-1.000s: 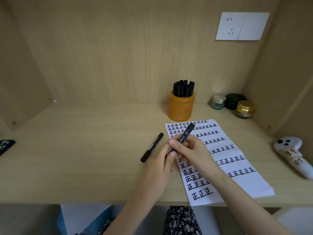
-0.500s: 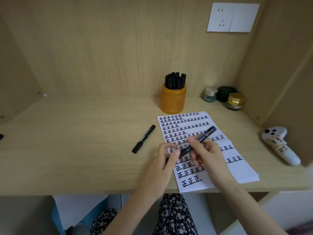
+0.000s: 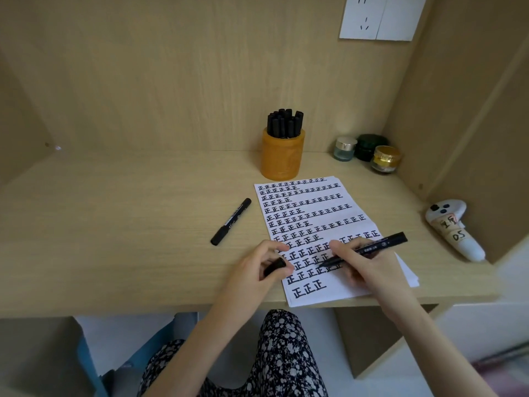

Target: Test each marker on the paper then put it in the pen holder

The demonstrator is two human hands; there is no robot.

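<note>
Right hand (image 3: 369,265) grips the uncapped marker (image 3: 383,242), tip down on the paper (image 3: 343,287), among its near rows. Left hand (image 3: 252,272) pinches the cap (image 3: 274,266). Best a short, light stroke in blank space, then recap firmly before the holder (image 3: 282,156), just beyond the paper's far edge.

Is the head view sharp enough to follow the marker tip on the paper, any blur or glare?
Head view: centre sharp, marker and paper characters legible; light soft, even, no glare; wide-angle stretch toward the borders; lower right corner smeared.
</note>
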